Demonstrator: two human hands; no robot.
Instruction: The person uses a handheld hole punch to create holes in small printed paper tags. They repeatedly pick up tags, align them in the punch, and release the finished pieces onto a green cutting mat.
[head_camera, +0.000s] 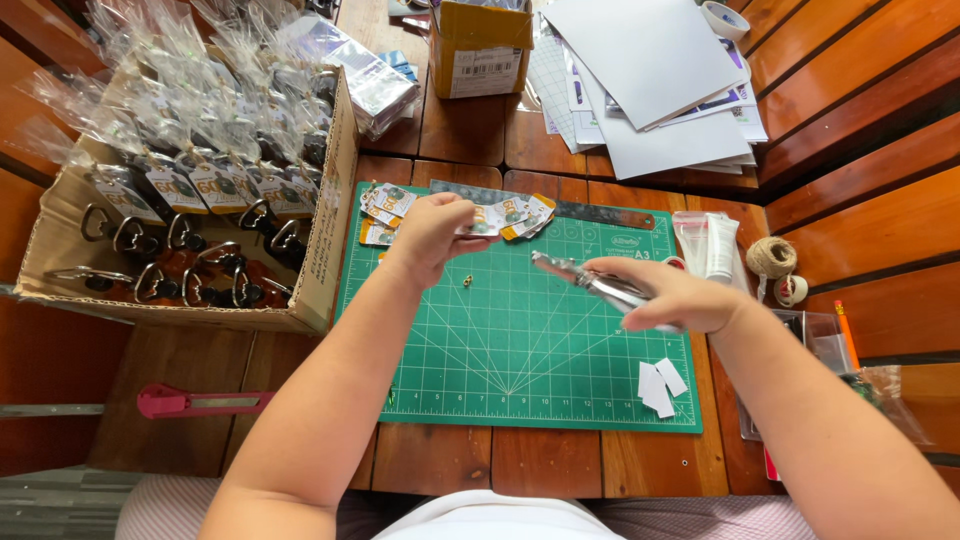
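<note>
While pinched by left hand (432, 232), small printed paper tag (484, 219), slightly bent.

Cardboard box (325, 250) left; white sheets (650, 60) behind; twine ball (770, 257) right.

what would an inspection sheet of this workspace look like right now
surface: green cutting mat on a wooden slat table
job's things: small printed tags in left hand; metal punch pliers in right hand; more tags on mat
clutter: white paper slips, twine ball, glue tube, pink utility knife, metal ruler, paper stack
hands: left pinches tags, right grips pliers
cables: nothing seen
surroundings: cardboard box of wrapped heart-shaped metal pieces, small carton
</note>
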